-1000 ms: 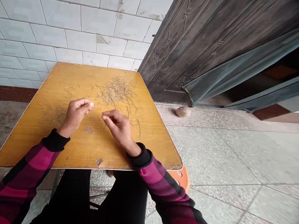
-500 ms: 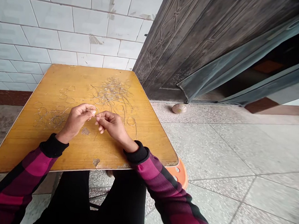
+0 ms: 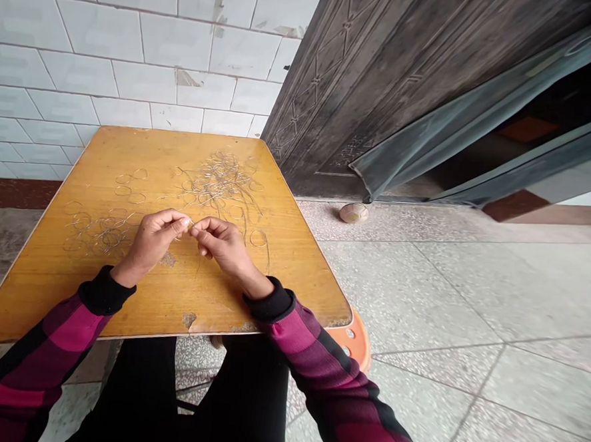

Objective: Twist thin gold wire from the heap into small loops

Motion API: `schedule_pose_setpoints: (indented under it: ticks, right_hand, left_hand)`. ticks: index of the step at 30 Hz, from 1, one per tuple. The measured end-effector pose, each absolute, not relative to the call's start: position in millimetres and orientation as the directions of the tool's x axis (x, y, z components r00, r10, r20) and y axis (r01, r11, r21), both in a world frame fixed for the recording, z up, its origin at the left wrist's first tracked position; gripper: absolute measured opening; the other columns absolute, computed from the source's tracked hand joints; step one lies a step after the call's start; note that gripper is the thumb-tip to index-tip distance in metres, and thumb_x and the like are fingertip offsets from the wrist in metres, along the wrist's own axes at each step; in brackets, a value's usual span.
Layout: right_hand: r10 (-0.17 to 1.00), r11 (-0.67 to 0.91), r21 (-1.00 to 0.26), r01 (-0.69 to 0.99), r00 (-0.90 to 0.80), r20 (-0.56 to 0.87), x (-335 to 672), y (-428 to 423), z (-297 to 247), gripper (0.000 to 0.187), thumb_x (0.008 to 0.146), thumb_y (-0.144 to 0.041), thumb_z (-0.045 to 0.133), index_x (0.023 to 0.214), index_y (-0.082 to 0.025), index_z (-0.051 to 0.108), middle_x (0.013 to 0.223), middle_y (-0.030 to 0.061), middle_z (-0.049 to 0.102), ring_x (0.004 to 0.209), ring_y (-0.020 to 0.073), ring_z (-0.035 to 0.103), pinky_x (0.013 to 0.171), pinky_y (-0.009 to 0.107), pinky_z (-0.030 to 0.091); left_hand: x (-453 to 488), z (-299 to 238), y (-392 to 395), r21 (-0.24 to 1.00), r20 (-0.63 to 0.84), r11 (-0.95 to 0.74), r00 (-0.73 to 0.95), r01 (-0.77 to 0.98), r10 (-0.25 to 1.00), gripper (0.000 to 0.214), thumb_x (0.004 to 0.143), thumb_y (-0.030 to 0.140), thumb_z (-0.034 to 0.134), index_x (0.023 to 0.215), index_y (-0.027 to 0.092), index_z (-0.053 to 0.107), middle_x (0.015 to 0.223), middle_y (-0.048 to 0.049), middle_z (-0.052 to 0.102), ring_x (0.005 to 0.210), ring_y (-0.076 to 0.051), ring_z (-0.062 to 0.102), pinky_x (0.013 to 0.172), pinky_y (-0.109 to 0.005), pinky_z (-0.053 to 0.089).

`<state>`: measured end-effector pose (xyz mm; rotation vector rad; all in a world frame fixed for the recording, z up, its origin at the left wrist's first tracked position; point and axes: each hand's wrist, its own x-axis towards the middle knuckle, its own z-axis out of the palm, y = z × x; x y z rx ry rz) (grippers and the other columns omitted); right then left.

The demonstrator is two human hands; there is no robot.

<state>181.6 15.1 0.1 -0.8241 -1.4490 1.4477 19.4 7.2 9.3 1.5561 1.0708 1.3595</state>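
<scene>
My left hand [image 3: 151,244] and right hand [image 3: 224,243] pinch thin wire [image 3: 190,226] | over desk [image 3: 45,292] middle | wire loops [image 3: 222,184] lie beyond, left too

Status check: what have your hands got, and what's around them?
Left hand, right hand: fingertips together, pinching something too fine to tell. Wire loops on the table, beside and beyond both hands.

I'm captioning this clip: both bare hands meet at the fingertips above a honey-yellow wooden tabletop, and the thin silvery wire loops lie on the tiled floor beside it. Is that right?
Not quite: the head view shows the thin silvery wire loops lying on the honey-yellow wooden tabletop, not the floor. The rest stands: the left hand and right hand meet at the fingertips.
</scene>
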Motion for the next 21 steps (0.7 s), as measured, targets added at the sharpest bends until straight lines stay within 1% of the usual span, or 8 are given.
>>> schedule_pose_setpoints:
  ticks: [4,6,10,13,18,21]
  right_hand:
    - [0.883,0.032,-0.980,-0.194,-0.454,0.118,181.2,14.6,-0.9,0.025,0.080,-0.040,0.067,0.079,-0.017,0.058,0.077,-0.0008,0.067,0.043,0.0023,0.046,0.038,0.017,0.032]
    - [0.880,0.010,-0.974,-0.228,-0.460,0.117,180.2,15.0,-2.3,0.024,0.079,-0.039,0.069,0.080,-0.017,0.058,0.080,0.0001,0.068,0.043,0.0020,0.046,0.038,0.016,0.031]
    - [0.888,0.003,-0.966,-0.259,-0.444,0.121,178.3,15.8,-5.2,0.020,0.077,-0.033,0.071,0.084,-0.017,0.062,0.075,-0.0013,0.067,0.043,0.0024,0.045,0.039,0.017,0.032]
    - [0.894,0.004,-0.966,-0.258,-0.432,0.119,177.7,16.1,-6.1,0.019,0.075,-0.031,0.072,0.086,-0.017,0.064,0.073,-0.0020,0.065,0.043,0.0026,0.045,0.040,0.017,0.033]
    - [0.897,-0.062,-0.961,-0.269,-0.438,0.065,176.2,16.3,-6.2,0.025,0.069,-0.031,0.077,0.083,-0.016,0.062,0.067,-0.0042,0.064,0.041,0.0020,0.045,0.037,0.016,0.031]
    - [0.908,-0.084,-0.948,-0.308,-0.416,0.055,174.3,15.5,-6.1,0.030,0.068,-0.032,0.078,0.084,-0.017,0.058,0.063,-0.0055,0.064,0.039,0.0025,0.045,0.036,0.015,0.031]
  left_hand:
    - [19.8,8.1,6.4,0.946,0.314,-0.318,0.083,0.053,0.946,0.024,0.084,0.029,0.061,0.064,0.016,0.061,0.057,0.0017,0.054,0.058,-0.011,0.048,0.059,-0.025,0.039]
    - [21.1,8.4,5.3,0.949,0.311,-0.313,0.070,0.032,0.948,0.024,0.084,0.028,0.061,0.063,0.016,0.060,0.055,0.0022,0.053,0.056,-0.010,0.047,0.058,-0.025,0.038]
    - [24.4,10.9,3.1,0.952,0.305,-0.305,0.028,0.010,0.952,0.022,0.082,0.026,0.061,0.063,0.016,0.059,0.054,0.0025,0.053,0.053,-0.009,0.046,0.055,-0.024,0.038]
    - [25.7,11.3,2.2,0.949,0.314,-0.314,0.014,0.003,0.949,0.024,0.082,0.026,0.061,0.061,0.016,0.057,0.053,0.0035,0.050,0.051,-0.008,0.046,0.053,-0.023,0.037]
    - [25.5,8.3,2.2,0.943,0.331,-0.331,0.018,0.021,0.944,0.023,0.084,0.025,0.060,0.063,0.016,0.057,0.053,0.0046,0.047,0.051,-0.008,0.046,0.052,-0.022,0.036]
    - [25.4,6.2,3.0,0.942,0.333,-0.333,0.017,0.038,0.943,0.024,0.085,0.027,0.060,0.064,0.016,0.057,0.053,0.0048,0.046,0.050,-0.008,0.045,0.051,-0.022,0.036]
